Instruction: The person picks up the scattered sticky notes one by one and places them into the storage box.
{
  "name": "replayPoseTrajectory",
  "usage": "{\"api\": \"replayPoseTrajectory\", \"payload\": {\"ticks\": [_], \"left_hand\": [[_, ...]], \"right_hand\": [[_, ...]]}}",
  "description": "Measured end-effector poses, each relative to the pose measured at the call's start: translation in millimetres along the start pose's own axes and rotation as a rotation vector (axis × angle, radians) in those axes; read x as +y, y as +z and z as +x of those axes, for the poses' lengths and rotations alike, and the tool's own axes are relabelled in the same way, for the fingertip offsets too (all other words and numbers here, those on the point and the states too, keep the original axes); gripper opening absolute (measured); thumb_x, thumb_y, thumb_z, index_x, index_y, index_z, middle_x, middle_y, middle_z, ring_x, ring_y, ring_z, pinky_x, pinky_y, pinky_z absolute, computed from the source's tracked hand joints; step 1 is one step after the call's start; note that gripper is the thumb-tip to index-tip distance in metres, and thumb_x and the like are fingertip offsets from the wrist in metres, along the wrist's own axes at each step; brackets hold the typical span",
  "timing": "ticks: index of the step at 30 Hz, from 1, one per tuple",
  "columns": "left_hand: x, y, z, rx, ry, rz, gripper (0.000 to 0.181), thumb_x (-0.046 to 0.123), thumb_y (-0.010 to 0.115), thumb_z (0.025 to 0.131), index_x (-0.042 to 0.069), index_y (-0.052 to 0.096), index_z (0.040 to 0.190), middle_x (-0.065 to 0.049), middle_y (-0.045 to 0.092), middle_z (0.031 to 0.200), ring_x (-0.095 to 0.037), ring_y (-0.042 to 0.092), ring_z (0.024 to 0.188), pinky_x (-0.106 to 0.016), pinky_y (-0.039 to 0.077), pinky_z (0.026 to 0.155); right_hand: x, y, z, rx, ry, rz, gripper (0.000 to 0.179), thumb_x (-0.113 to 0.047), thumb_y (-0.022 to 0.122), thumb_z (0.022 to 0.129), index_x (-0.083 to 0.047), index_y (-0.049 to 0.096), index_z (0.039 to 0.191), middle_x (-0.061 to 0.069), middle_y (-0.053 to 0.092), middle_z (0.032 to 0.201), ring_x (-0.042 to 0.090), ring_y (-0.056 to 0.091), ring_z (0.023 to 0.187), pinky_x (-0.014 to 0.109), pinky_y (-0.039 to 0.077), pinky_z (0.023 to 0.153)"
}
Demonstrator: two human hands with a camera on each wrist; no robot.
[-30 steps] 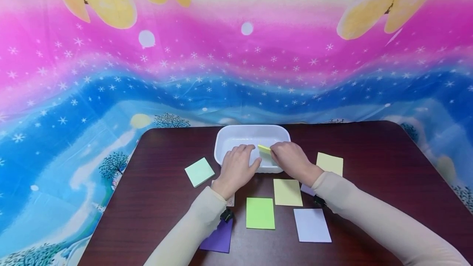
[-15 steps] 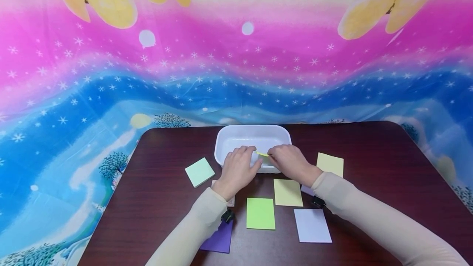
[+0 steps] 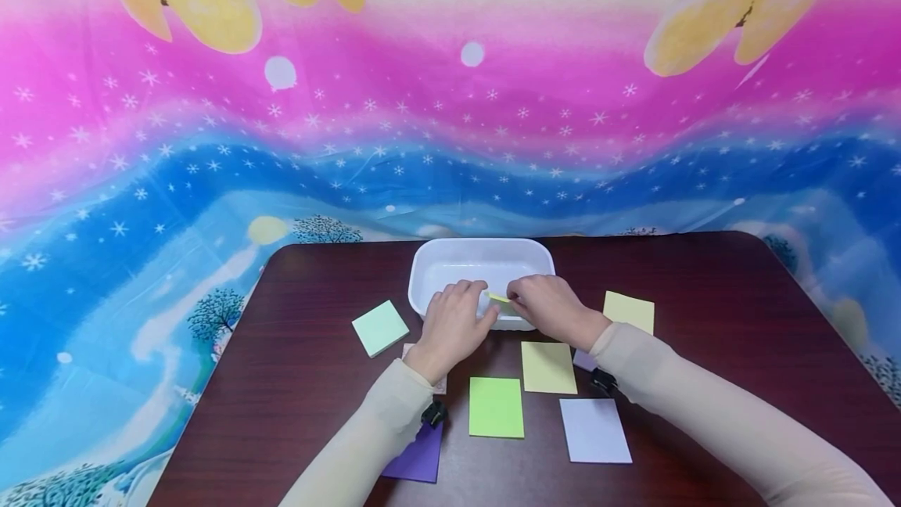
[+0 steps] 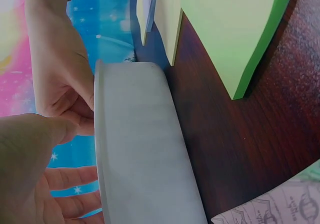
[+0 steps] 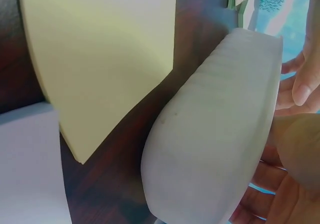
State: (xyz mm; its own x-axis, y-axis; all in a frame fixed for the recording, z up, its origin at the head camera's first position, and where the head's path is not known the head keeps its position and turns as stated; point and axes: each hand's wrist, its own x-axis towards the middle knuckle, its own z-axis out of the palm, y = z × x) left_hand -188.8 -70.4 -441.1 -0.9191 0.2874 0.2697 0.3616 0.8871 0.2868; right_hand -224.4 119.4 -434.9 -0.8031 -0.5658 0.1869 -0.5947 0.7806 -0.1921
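Observation:
Over the front of the white plastic basin (image 3: 436,257), my right hand (image 3: 552,305) pinches a yellow sticky note pad (image 3: 501,301), seen nearly edge-on. My left hand (image 3: 454,327) is beside it at the basin's front left, thumb and fingers spread apart, near the pad's left end. Whether it touches the pad is hidden. In the left wrist view the left hand (image 4: 30,174) has its thumb close to the right hand's fingers, with its other fingers behind the basin's rim. The right wrist view shows the right hand (image 5: 295,159) behind the rim too, its grip hidden.
Around the basin on the dark wooden table (image 3: 324,413) lie pads: mint (image 3: 380,328), green (image 3: 496,407), yellow (image 3: 549,367), pale lilac (image 3: 596,430), purple (image 3: 417,456) and another yellow (image 3: 629,312). A patterned pad (image 3: 440,383) is partly under the left wrist.
The yellow pad and the right hand have moved slightly left and down, bringing the pad's end nearer the left hand. The left hand has barely moved.

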Motion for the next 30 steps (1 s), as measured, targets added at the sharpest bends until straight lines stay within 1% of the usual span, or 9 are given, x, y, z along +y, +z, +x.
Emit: {"api": "replayPoseTrajectory", "payload": {"ticks": [3,7,10,19,30], "left_hand": [[0.1,-0.2,0.2,-0.008,-0.006,-0.001,0.042,0.041,0.061,0.099,0.011,0.067,0.127,-0.008,0.072,0.121,-0.026,0.069,0.105,-0.041,0.055,0.086],[0.7,-0.3,0.0,-0.017,-0.013,0.0,0.043,0.042,0.062,0.098,0.011,0.066,0.128,-0.008,0.072,0.122,-0.026,0.068,0.107,-0.041,0.054,0.088],[1.0,-0.1,-0.3,-0.018,-0.013,0.003,0.044,0.042,0.063,0.098,0.011,0.066,0.128,-0.008,0.072,0.122,-0.026,0.068,0.107,-0.041,0.054,0.088],[0.9,-1.6,-0.5,-0.015,-0.016,0.006,0.043,0.042,0.063,0.098,0.012,0.066,0.129,-0.008,0.072,0.122,-0.026,0.068,0.107,-0.042,0.054,0.088],[1.0,-3.2,-2.1,-0.006,-0.019,-0.001,0.043,0.041,0.063,0.098,0.011,0.067,0.128,-0.008,0.072,0.123,-0.026,0.068,0.107,-0.042,0.055,0.089]], "right_hand": [[-0.5,-0.7,0.3,-0.01,0.004,0.004,0.008,-0.015,0.072,0.093,-0.009,0.076,0.095,0.004,0.075,0.084,0.01,0.061,0.064,0.03,0.055,0.061],[-0.5,-1.5,-0.3,-0.023,0.012,0.004,0.013,-0.016,0.074,0.092,-0.008,0.076,0.101,0.007,0.078,0.094,0.018,0.071,0.077,0.036,0.059,0.069],[-0.1,-2.1,-0.9,-0.028,0.017,0.003,0.016,-0.017,0.075,0.091,-0.008,0.076,0.104,0.009,0.078,0.098,0.021,0.074,0.083,0.038,0.06,0.073],[0.0,-2.2,0.6,-0.001,0.031,-0.004,0.02,-0.025,0.071,0.095,-0.009,0.077,0.104,0.006,0.078,0.096,0.019,0.073,0.078,0.036,0.06,0.069],[-3.5,-5.1,0.2,0.053,0.029,0.007,0.023,-0.029,0.071,0.094,-0.009,0.076,0.105,0.005,0.078,0.094,0.016,0.071,0.071,0.034,0.057,0.064]]}}
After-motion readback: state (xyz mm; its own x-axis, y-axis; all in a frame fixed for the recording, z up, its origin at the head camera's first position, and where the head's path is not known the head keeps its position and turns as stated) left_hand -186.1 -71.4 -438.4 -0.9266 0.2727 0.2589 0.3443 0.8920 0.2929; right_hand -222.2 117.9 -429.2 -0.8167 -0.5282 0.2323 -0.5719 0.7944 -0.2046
